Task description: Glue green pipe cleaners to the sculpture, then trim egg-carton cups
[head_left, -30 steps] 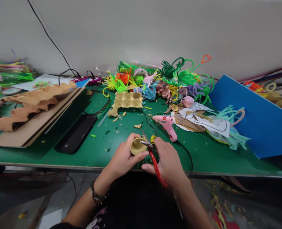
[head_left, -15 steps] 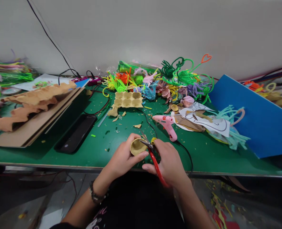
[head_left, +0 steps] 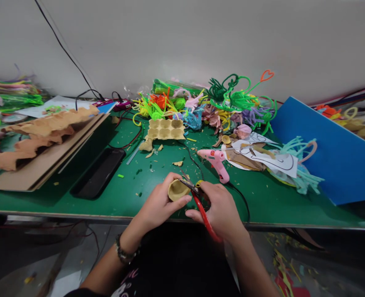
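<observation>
Near the table's front edge, my left hand (head_left: 161, 203) is closed on a tan egg carton cup (head_left: 176, 191), its hollow side facing up toward me. My right hand (head_left: 221, 208) grips a pair of red-handled scissors (head_left: 205, 216). The scissor blades lie at the cup's right rim. A small yellow piece (head_left: 199, 183) shows by the right fingers; what it belongs to is unclear. Beyond the hands, a pink glue gun (head_left: 216, 163) rests on the table. Farther back lies an egg carton piece (head_left: 166, 129) with several cups.
A black phone (head_left: 98, 173) lies at left beside cardboard sheets (head_left: 43, 165) topped with torn brown carton strips (head_left: 46, 128). Colourful pipe cleaners (head_left: 201, 107) are heaped along the wall. At right a blue board (head_left: 331, 156) leans near paper cut-outs (head_left: 278, 161). Scraps dot the green table (head_left: 157, 165).
The cup and scissor blades have shifted very slightly left, and the right hand's grip on the handles has changed a little. Everything else is unmoved.
</observation>
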{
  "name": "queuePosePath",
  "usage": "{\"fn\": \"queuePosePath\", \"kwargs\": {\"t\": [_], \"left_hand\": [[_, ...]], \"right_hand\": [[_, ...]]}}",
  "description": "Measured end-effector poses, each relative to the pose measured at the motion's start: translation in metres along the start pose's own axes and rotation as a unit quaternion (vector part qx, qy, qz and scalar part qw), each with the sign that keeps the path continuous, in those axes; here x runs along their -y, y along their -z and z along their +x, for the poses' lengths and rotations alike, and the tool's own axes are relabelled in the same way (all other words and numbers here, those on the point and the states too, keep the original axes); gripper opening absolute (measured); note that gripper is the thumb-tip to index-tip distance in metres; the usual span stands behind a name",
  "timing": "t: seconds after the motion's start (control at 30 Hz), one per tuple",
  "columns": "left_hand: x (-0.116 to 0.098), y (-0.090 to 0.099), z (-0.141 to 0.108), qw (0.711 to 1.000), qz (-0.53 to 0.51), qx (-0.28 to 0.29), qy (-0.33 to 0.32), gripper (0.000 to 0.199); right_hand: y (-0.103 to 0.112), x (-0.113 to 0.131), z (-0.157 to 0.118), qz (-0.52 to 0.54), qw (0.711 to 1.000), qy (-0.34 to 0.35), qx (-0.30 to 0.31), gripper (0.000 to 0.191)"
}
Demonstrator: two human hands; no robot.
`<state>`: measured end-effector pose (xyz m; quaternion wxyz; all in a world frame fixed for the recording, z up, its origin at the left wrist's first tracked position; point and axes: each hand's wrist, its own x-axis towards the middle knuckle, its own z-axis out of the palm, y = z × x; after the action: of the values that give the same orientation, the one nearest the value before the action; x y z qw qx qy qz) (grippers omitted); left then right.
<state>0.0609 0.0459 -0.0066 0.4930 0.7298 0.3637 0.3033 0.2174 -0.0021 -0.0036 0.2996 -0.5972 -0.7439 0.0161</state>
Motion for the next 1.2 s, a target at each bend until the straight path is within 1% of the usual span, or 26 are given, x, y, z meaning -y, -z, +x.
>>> {"fn": "queuePosePath", "kwargs": {"t": [0.13, 0.4, 0.5, 0.57, 0.77, 0.87, 1.0, 1.2], "left_hand": [[0.0002, -0.0004, -0.0003, 1.000, -0.013, 0.003, -0.006, 0.024], [-0.0017, 0.0003, 0.0007, 1.000, -0.006, 0.003, 0.004, 0.024], [-0.0026, 0.0015, 0.0005, 1.000, -0.020, 0.004, -0.006, 0.024], [-0.0035, 0.0026, 0.0004, 1.000, -0.026, 0.009, -0.014, 0.023], [-0.0056, 0.0062, 0.0011, 0.998, 0.005, 0.066, -0.014, 0.017], [-0.0062, 0.0080, 0.0020, 0.997, 0.021, 0.076, 0.000, 0.018], [-0.0066, 0.0092, 0.0022, 0.996, 0.022, 0.089, 0.007, 0.017], [-0.0031, 0.0089, 0.0014, 0.995, 0.008, 0.097, -0.003, 0.016]], "right_hand": [[-0.0005, -0.0001, -0.0006, 0.010, 1.000, 0.003, -0.010, 0.055], [-0.0035, -0.0029, -0.0021, 0.009, 0.999, 0.000, -0.031, 0.056], [-0.0027, -0.0026, -0.0021, 0.004, 1.000, -0.009, -0.017, 0.056], [-0.0017, -0.0021, -0.0015, 0.003, 1.000, -0.013, 0.005, 0.057], [0.0006, -0.0018, 0.0009, 0.024, 0.997, -0.006, 0.067, 0.058], [0.0015, -0.0021, 0.0004, 0.034, 0.995, -0.018, 0.088, 0.057], [0.0022, -0.0020, -0.0008, 0.043, 0.994, -0.029, 0.094, 0.057], [0.0037, -0.0024, -0.0009, 0.060, 0.993, -0.035, 0.097, 0.056]]}}
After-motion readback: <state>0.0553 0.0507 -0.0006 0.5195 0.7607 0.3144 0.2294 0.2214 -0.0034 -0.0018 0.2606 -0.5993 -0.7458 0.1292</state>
